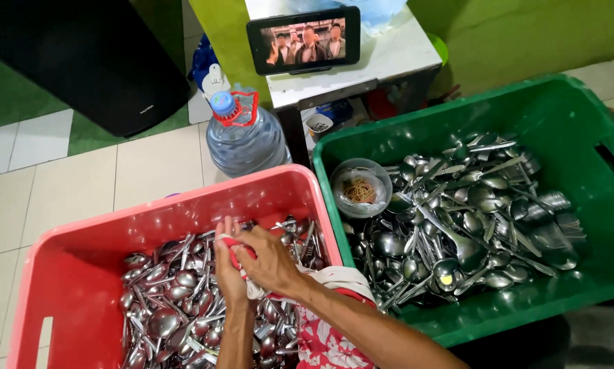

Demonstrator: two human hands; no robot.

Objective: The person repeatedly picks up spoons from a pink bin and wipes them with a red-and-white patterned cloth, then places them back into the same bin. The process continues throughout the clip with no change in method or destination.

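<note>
Both hands work over the red crate (81, 253), wiping cutlery with a red-and-white cloth (242, 256). The right hand (273, 263) is closed over the cloth, fingers curled around it. The left hand (228, 270) is closed on the same bundle from below; whether a spoon sits inside the cloth cannot be told. The cloth lies between the palms, above the loose spoons (177, 301).

To do this step well, judge that one piece at a time should be enclosed fully and drawn through the cloth under steady pressure.

The spoons are polished steel, smooth and reflective. The crate is rigid moulded plastic. The green crate (580, 130) alongside holds more spoons and a clear bowl of rubber bands (360, 188).
</note>
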